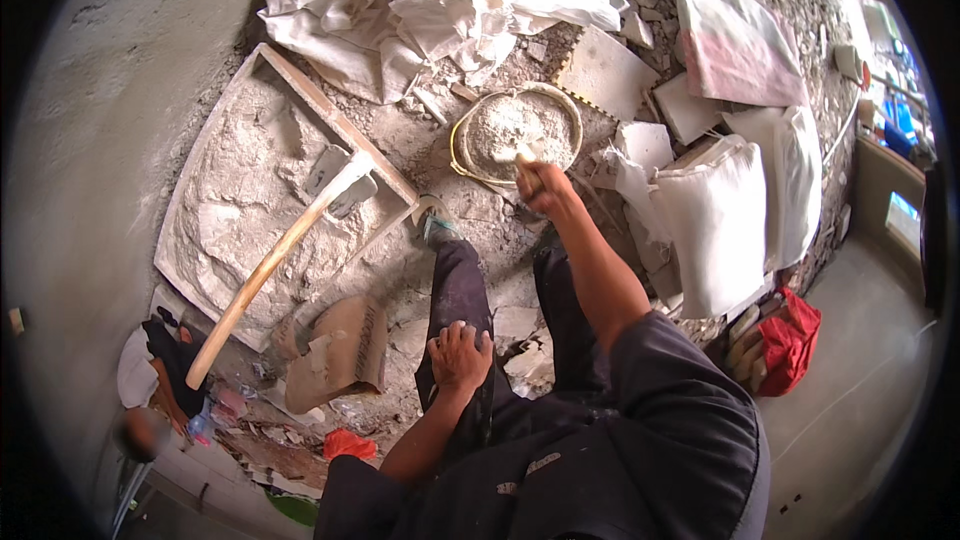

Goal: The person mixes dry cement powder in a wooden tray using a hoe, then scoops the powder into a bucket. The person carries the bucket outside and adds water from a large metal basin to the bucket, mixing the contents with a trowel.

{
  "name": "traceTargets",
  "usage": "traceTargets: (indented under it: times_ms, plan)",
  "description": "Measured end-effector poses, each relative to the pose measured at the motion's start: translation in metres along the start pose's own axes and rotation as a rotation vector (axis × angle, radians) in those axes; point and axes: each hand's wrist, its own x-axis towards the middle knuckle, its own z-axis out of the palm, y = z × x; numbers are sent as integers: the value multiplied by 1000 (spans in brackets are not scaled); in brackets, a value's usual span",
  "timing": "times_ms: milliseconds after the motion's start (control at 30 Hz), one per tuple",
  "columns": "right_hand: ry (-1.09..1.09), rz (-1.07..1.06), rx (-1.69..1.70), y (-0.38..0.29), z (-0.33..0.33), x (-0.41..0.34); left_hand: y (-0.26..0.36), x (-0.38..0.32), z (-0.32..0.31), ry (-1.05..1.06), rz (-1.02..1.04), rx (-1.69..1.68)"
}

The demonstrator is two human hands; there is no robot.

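My right hand [541, 186] is closed around the handle of a trowel [527, 159], whose blade is partly sunk in pale grey mortar. That mortar [517, 120] fills a round bucket [576, 120] with a yellowish rim, standing on the rubble floor in front of my feet. My left hand [459, 360] rests on my left knee, fingers somewhat spread, with nothing in it. Left of my legs lies a hoe [274, 259] with a long wooden handle; its metal blade is in a mixing trough [337, 116] that holds more pale mortar.
White woven sacks [450, 7] lie crumpled behind the bucket. Filled white sacks [712, 225] stand at the right beside tile pieces [607, 71]. A torn cardboard piece [349, 352] lies near my left leg, and a red bag [791, 341] sits at right. Another person [161, 367] is at far left.
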Motion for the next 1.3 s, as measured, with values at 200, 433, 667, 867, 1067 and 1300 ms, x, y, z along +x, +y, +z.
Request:
traceTargets:
  times_ms: [200,433,667,867,1067,1300]
  plan:
    - [235,-258,-1158,-31,49,61,-9,-3,2,13,33,34]
    - [416,-856,-2241,-20,26,-25,-11,-5,3,15,30,46]
    - [310,-912,-2199,-33,4,-144,-9,-6,6,27,23,8]
    - [447,-706,-1794,-51,-28,-97,-10,-6,2,43,12,1]
    - [387,-365,-803,-41,-29,62,-13,-1,0,10,58,27]
    - [198,-227,54,-6,30,-14,-8,-4,7,-23,36,25]
